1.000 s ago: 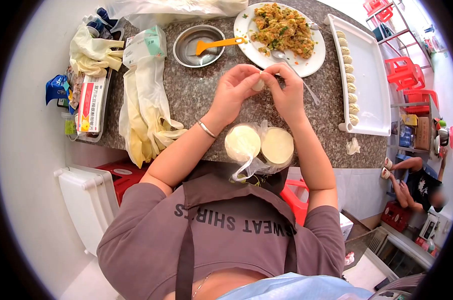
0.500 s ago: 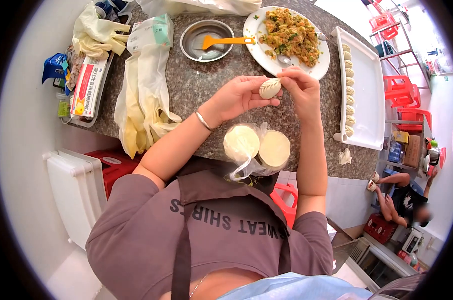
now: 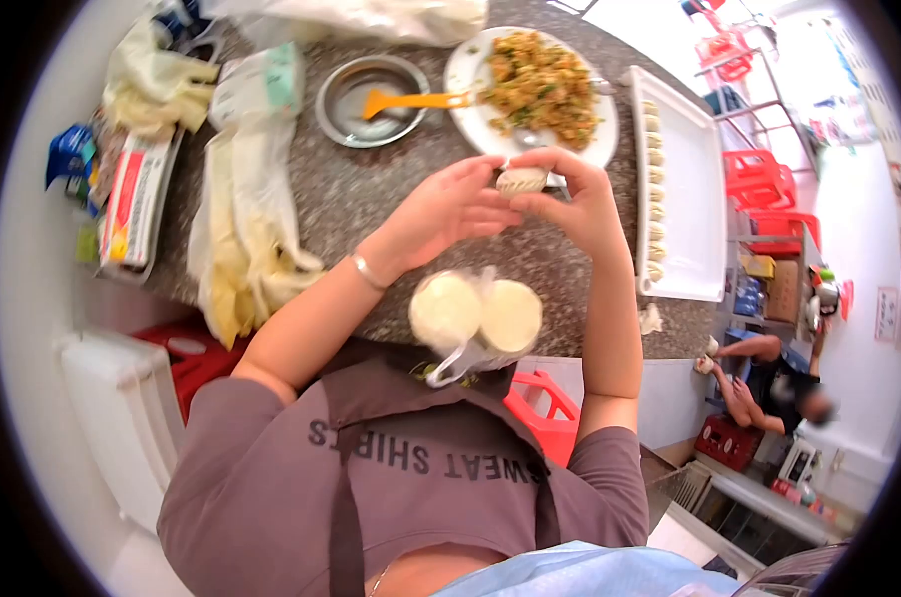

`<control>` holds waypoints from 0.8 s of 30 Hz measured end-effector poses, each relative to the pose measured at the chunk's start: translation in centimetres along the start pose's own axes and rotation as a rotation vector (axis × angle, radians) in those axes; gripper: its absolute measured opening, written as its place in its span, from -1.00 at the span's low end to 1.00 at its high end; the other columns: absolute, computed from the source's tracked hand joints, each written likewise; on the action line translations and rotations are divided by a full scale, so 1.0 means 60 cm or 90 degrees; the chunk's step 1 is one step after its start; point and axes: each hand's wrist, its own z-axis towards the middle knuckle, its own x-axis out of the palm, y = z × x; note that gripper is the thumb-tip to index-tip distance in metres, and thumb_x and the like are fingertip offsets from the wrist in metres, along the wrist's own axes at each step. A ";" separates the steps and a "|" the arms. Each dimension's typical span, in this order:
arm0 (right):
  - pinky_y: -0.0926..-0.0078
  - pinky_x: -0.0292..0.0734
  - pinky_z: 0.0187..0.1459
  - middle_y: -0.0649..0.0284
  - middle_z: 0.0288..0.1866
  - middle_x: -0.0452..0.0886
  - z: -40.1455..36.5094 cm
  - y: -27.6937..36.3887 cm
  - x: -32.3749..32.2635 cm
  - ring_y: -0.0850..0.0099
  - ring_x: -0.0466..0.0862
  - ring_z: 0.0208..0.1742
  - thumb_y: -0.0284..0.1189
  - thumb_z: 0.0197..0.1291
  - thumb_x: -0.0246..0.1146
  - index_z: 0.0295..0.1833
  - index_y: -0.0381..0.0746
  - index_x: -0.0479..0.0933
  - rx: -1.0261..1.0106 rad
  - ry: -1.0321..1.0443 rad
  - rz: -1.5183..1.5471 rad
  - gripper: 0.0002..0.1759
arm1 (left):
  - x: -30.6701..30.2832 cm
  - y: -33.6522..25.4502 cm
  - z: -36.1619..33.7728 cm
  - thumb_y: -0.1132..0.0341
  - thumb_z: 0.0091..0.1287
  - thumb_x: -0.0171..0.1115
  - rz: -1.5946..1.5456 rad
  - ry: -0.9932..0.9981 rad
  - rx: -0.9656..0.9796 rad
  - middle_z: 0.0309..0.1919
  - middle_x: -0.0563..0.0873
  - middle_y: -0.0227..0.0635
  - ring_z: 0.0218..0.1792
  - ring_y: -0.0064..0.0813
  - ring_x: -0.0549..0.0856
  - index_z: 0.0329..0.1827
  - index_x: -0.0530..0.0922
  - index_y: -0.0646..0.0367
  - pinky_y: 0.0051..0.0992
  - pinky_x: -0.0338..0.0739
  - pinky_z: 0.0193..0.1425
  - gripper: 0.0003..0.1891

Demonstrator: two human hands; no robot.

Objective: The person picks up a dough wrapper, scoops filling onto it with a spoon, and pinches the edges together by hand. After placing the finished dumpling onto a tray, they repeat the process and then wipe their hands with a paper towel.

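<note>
A pleated dumpling [image 3: 521,180] is pinched between the thumb and fingers of my right hand [image 3: 577,204], just in front of the plate of filling. My left hand [image 3: 460,207], with a bracelet at the wrist, is beside it with fingers stretched out and their tips near the dumpling. Two stacks of round wrappers [image 3: 511,316] in clear plastic bags lie nearer my body. A white plate [image 3: 462,109] holds chopped filling [image 3: 542,88] and a spoon. On the right, a white tray [image 3: 691,199] bears a row of several pleated dumplings [image 3: 654,189].
A metal bowl [image 3: 333,111] with an orange spatula [image 3: 420,100] stands behind my left hand. Pale gloves [image 3: 246,219], a tissue-like box [image 3: 261,88] and a basket of packets lie at left. A dough scrap [image 3: 649,319] is near the tray. A person [image 3: 779,388] sits far right.
The camera view has shifted, moving the scene leftward. The dumpling has turned in my right hand, and my left hand has loosened from it with its fingers straighter.
</note>
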 end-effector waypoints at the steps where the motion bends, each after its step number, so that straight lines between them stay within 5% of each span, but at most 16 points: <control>1: 0.45 0.50 0.11 0.27 -0.05 0.71 0.010 -0.006 -0.025 0.49 0.64 0.00 -0.55 -0.10 0.50 -0.02 -0.26 0.65 0.017 -0.038 0.014 -0.58 | 0.001 -0.003 0.002 0.00 0.53 -0.01 -0.051 0.011 -0.024 0.14 0.62 -0.11 0.04 -0.32 0.70 0.45 0.24 0.22 -0.43 0.67 0.09 -0.41; 4: 0.59 0.59 -0.05 0.22 -0.07 0.71 0.069 -0.038 -0.147 0.52 0.68 -0.09 -0.60 0.10 0.41 0.03 -0.35 0.61 0.020 -0.236 0.129 -0.66 | -0.005 0.002 0.009 -0.01 0.55 -0.08 -0.093 0.022 -0.061 0.13 0.62 -0.06 0.05 -0.26 0.70 0.45 0.24 0.23 -0.39 0.67 0.11 -0.42; 7: 0.61 0.57 -0.04 0.19 -0.12 0.72 0.121 -0.126 -0.291 0.51 0.69 -0.12 -0.55 0.12 0.42 0.03 -0.36 0.60 0.036 -0.406 -0.010 -0.66 | -0.003 0.000 0.008 0.04 0.56 -0.09 -0.092 0.023 -0.072 0.12 0.62 -0.07 0.06 -0.26 0.70 0.44 0.24 0.24 -0.38 0.66 0.11 -0.45; 12: 0.54 0.58 -0.09 0.19 -0.13 0.72 0.153 -0.354 -0.407 0.51 0.67 -0.16 -0.42 0.05 0.49 -0.01 -0.32 0.63 0.167 -0.415 -0.160 -0.62 | -0.004 -0.003 0.008 0.09 0.56 -0.08 -0.093 0.023 -0.084 0.10 0.63 -0.12 0.04 -0.30 0.69 0.41 0.28 0.22 -0.36 0.65 0.13 -0.51; 14: 0.54 0.55 -0.09 0.26 -0.14 0.72 0.160 -0.323 -0.383 0.52 0.66 -0.16 -0.40 0.10 0.45 -0.01 -0.29 0.65 0.275 -0.346 -0.074 -0.66 | -0.006 -0.002 0.008 0.10 0.55 -0.06 -0.094 0.018 -0.083 0.08 0.65 -0.14 0.03 -0.33 0.70 0.37 0.33 0.21 -0.37 0.65 0.11 -0.53; 20: 0.60 0.52 -0.08 0.34 -0.10 0.70 0.161 -0.301 -0.387 0.60 0.62 -0.16 -0.44 0.35 0.19 0.10 -0.22 0.64 0.311 -0.191 -0.052 -0.73 | -0.005 -0.005 0.007 0.11 0.54 -0.02 -0.082 -0.005 -0.084 0.04 0.68 -0.20 0.00 -0.36 0.71 0.31 0.39 0.20 -0.37 0.66 0.07 -0.57; 24: 0.64 0.42 0.06 0.43 -0.04 0.66 0.151 -0.310 -0.377 0.66 0.55 -0.03 -0.39 0.42 0.10 0.15 -0.19 0.62 0.256 -0.243 -0.083 -0.70 | -0.003 -0.004 0.005 0.12 0.53 0.01 -0.071 -0.004 -0.085 0.03 0.68 -0.23 -0.02 -0.38 0.72 0.29 0.41 0.20 -0.39 0.67 0.05 -0.58</control>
